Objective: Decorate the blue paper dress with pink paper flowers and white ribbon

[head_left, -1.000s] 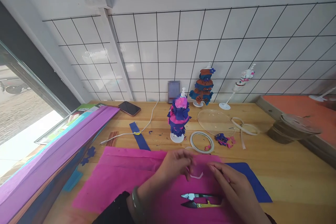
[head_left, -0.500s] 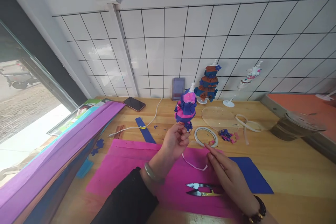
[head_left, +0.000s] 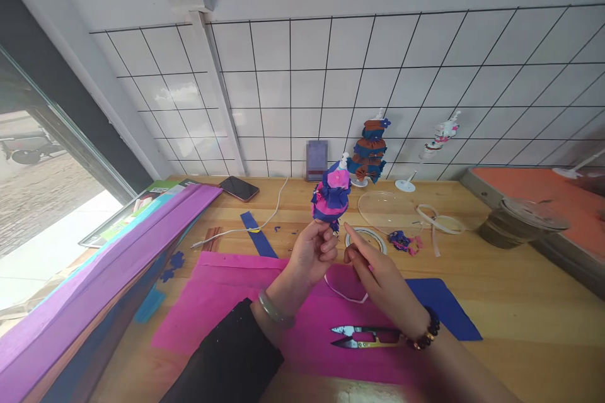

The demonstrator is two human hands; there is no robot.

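Note:
My left hand [head_left: 314,250] is closed around the lower end of a small doll figure [head_left: 331,192] in a ruffled pink and blue crepe-paper dress, held upright. Just right of it is my right hand [head_left: 378,271], its index finger stretched toward the dress and the other fingers partly curled; I see nothing in it. Below both hands a thin white strip [head_left: 347,298] curves over the pink crepe paper [head_left: 222,308]. Thread snips [head_left: 363,337] lie on that paper below my right hand. A roll of white tape [head_left: 375,236] is partly hidden behind my right hand.
Two more dressed figures, one brown and blue [head_left: 369,154], one white [head_left: 442,136], stand by the wall. Rolled crepe paper [head_left: 155,239] and a phone [head_left: 239,188] are left; blue paper [head_left: 444,308], paper scraps [head_left: 401,241] and a lidded cup [head_left: 520,223] are right.
My right hand has moved left and up, bringing its index finger close to the doll figure's dress. My left hand still holds the figure. The view has shifted slightly.

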